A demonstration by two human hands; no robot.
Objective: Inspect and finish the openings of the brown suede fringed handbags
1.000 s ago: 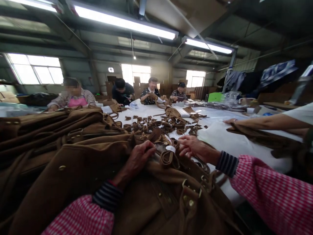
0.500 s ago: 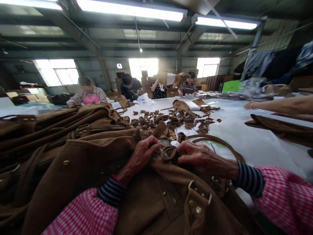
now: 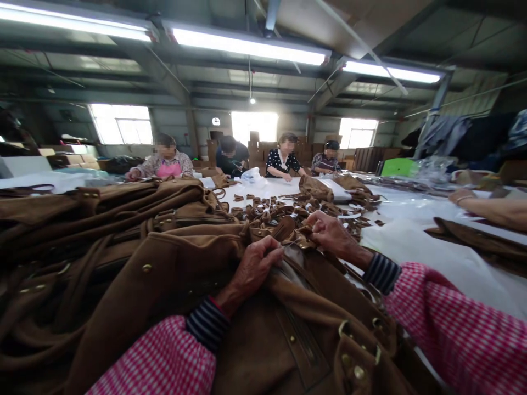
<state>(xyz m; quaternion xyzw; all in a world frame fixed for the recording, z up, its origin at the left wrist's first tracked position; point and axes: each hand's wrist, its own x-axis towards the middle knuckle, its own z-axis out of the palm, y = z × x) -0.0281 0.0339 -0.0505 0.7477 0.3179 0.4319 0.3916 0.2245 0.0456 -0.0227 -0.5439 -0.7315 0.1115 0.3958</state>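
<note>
Pinching at the mouth of a brown cloth bag (image 3: 259, 340), both hands close in

Bag lies nearest the camera, lower part cut off by bottom edge. Inside mostly hidden; only a strip of greyish lining (image 3: 294, 258) shows btwn the hands. Part of its far side is behind R hand. Where it ends & the big heap of brown cloth bags (image 3: 123, 214) to its L begins, can't tell; heap also cut off at L edge. Shadowed folds too dark for detail. Thin pale line btwn the fingertips too fine to ID.

L hand (image 3: 252, 269) comes up from below, left of ctr, back of hand up, fingers bent; thumb & index together, clamped on bag's near rim. R hand (image 3: 335, 238) reaches in from R, a bit higher & farther out, wrist angled up-left; thumb & index clamped on a small brown piece (image 3: 303, 236). Part of bag or loose? Can't tell. Its other fingers partly hidden.

Just beyond: scatter of small rolled brown straps (image 3: 284, 210) on the white surface (image 3: 269, 188). Across it, 4 co-workers (image 3: 282, 159), lower bodies hidden. At R edge, another co-worker's bare forearm (image 3: 494, 208), rest out of frame.
</note>
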